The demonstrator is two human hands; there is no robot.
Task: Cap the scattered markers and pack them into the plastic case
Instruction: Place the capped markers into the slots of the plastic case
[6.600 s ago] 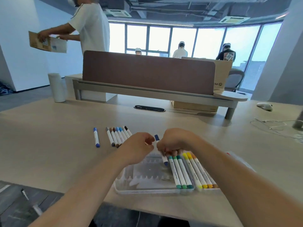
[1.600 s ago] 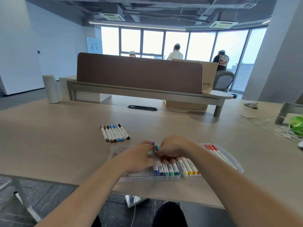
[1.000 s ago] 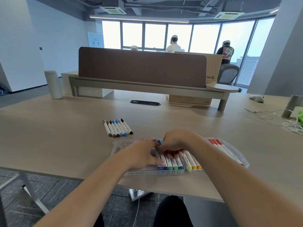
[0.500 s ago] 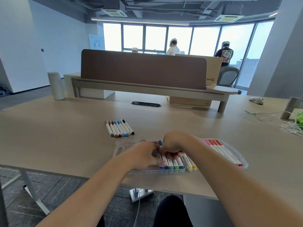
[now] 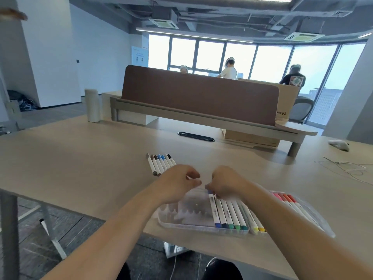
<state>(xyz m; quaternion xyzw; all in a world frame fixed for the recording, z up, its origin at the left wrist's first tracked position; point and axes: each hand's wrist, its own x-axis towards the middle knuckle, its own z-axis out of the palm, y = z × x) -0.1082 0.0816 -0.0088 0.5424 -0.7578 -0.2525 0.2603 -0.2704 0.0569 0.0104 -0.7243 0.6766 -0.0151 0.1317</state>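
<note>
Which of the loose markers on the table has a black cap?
The white marker at the right end of the loose row; the others' caps are blue, brown or grey.

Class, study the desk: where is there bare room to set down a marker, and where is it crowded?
Free: the table left of the loose marker row; the strip between that row and the black grommet; the empty slots in the plastic case, left of the blue marker. Crowded: the case's right half, full of packed markers, and around the left hand and right hand.
</note>
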